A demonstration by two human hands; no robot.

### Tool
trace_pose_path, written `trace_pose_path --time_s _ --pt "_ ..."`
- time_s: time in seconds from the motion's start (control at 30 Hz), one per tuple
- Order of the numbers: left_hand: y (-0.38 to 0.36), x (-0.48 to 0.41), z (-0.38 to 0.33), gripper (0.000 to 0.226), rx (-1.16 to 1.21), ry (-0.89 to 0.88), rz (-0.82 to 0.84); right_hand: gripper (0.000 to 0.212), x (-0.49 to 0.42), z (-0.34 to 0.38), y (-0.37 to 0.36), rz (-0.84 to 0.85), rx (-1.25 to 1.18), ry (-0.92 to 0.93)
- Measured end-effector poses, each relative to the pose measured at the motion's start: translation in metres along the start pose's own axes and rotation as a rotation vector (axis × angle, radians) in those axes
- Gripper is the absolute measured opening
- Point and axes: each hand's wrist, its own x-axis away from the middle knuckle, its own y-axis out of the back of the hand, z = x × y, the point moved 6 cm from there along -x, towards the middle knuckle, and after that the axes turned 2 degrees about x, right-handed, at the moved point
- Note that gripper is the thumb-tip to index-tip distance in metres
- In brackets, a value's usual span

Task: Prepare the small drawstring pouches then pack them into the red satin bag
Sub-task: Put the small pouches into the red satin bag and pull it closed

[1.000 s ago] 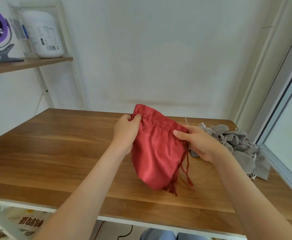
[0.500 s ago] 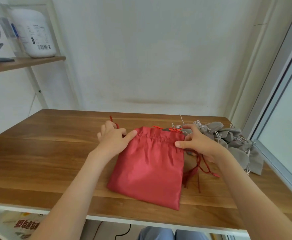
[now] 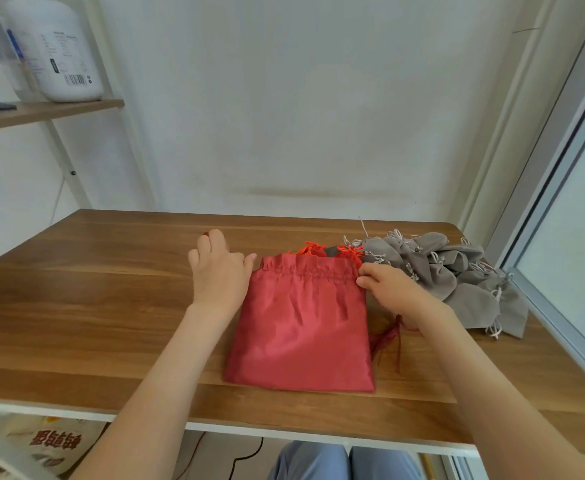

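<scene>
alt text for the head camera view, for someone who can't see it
A red satin bag lies flat on a wooden table, the person's left hand at its top left corner and right hand pinching its top right corner. A pile of small grey drawstring pouches sits beside the bag on its right.

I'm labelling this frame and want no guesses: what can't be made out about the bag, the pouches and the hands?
All in the head view.
- Inside of the red satin bag: it lies flat, mouth gathered, and its cloth hides it.
- Number of grey pouches: they overlap in a heap, and the right hand covers some.
- What the left hand holds: its fingers curl out of sight behind it.
- Label on the white container: blurred.
</scene>
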Motion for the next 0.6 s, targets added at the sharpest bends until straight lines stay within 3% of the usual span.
trace_pose_path --time_s 0.1,0.2,0.33,0.43,0.6 --pt "-0.012 0.004 -0.001 0.031 0.046 -0.090 0.019 0.041 0.005 0.001 -0.006 0.103 0.184 0.044" --pt "-0.020 0.006 0.000 0.033 0.219 -0.135 0.037 0.041 0.008 -0.008 -0.008 0.120 0.135 0.046" --pt "-0.022 0.008 0.011 0.050 0.663 0.185 0.111 0.015 0.010 -0.014 0.005 -0.032 -0.064 0.052" --pt "-0.025 0.015 0.015 0.050 0.761 0.327 0.070 0.031 0.011 -0.007 0.007 -0.080 -0.127 0.092" --pt "-0.039 0.024 0.020 0.046 0.811 0.348 0.228 0.035 0.010 -0.010 0.011 -0.150 -0.255 0.076"
